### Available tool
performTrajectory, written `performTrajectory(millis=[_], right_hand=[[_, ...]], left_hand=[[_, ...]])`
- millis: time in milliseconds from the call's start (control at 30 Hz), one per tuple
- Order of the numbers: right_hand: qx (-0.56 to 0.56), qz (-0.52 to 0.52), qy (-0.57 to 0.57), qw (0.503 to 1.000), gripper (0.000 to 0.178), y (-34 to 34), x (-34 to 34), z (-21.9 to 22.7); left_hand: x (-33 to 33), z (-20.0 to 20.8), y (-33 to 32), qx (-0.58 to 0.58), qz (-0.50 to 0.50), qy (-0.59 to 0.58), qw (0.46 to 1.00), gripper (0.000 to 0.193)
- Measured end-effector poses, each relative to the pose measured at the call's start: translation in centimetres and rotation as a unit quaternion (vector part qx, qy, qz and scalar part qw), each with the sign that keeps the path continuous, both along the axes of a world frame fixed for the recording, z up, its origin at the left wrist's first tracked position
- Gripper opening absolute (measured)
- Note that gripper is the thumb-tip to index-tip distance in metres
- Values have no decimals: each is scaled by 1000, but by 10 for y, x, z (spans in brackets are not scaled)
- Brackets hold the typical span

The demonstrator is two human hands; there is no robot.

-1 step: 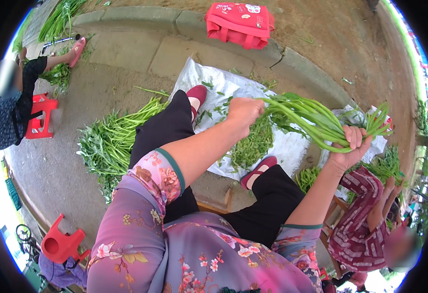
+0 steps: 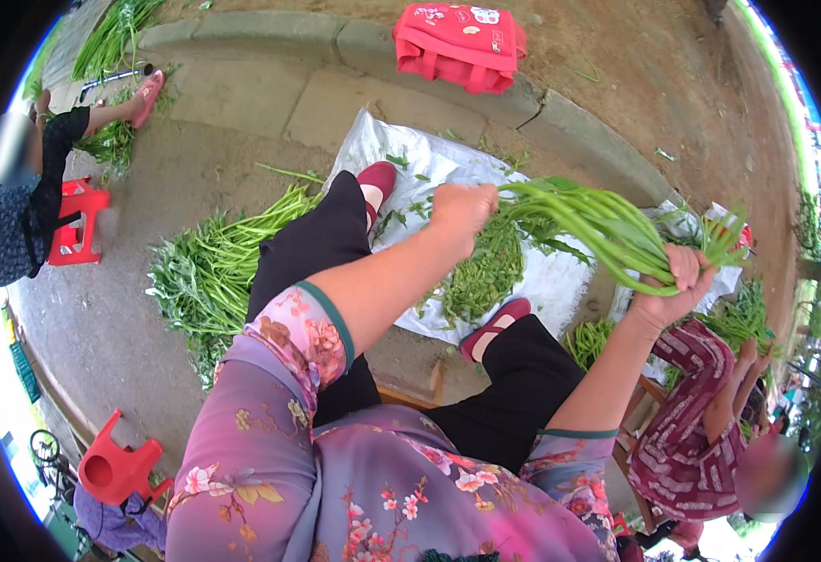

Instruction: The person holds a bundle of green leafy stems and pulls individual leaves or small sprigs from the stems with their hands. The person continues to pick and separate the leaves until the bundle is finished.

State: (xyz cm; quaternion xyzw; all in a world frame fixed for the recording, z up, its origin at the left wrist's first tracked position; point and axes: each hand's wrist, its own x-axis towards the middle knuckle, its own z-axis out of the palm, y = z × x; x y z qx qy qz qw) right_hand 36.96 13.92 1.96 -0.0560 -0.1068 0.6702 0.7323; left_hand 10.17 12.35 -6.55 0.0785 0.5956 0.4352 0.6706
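A bundle of long green leafy stems point(image 2: 602, 217) stretches between my two hands above the white sheet point(image 2: 560, 290). My right hand point(image 2: 674, 283) is wrapped round its stem end, with cut-looking ends sticking out past the fingers. At the other, leafier end my left hand point(image 2: 464, 214) is closed in a fist on the tips; just what lies inside the fingers is hidden. Loose picked leaves point(image 2: 485, 276) form a heap on the sheet below, between my feet. By my left leg lies a large pile of leafy stems point(image 2: 233, 267) on the ground.
Beyond the sheet, a red bag point(image 2: 457, 51) sits by the curb point(image 2: 570, 140). A person in patterned maroon clothes point(image 2: 687, 440) sits close on the right, near more greens point(image 2: 733, 314). Another person point(image 2: 17, 220) is at the left beside a red stool point(image 2: 81, 225). A second red stool point(image 2: 118, 461) stands lower left.
My left hand has shifted slightly to the left, and the bundle's leafy end has moved a little with it. My right hand keeps its hold in nearly the same place.
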Motion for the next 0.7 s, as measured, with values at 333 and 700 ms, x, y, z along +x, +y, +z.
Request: performTrajectory(millis=[333,700], right_hand=[[-14,-20,66,998,15,-15,25,5],[-44,-1,89,995,13,-16,18,3]], left_hand=[[6,1,-5,83,-151,49,984,16],[20,6,0,216,-167,174,946,14]])
